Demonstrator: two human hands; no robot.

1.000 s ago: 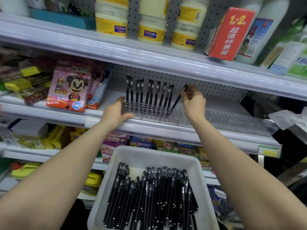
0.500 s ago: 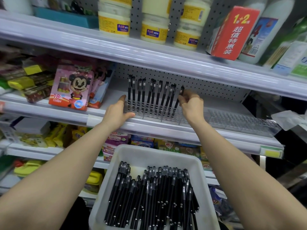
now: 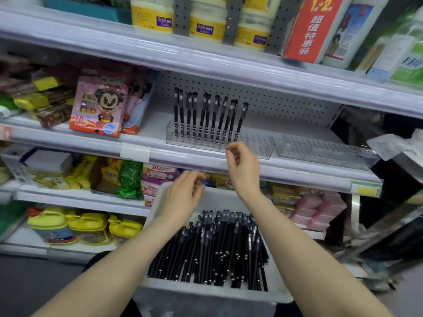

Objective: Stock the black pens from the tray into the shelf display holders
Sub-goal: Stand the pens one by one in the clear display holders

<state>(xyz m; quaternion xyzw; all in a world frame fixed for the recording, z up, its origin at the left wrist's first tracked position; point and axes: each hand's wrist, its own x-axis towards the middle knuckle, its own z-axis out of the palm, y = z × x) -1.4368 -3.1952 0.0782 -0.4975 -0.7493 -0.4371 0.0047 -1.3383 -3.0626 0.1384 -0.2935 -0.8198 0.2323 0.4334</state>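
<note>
Your hands have left the holder: right hand and left hand are both empty, grip loosely apart. At frame centre, another black pen now stands seated, so reach to the tray next.

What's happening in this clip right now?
A person is stocking black pens into a clear holder on a shop shelf. About ten pens stand in it. Both hands, left and right, are empty and hover between the shelf and the white tray, which holds many pens.

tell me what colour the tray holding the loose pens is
White tray, seen best in the head view.
</note>
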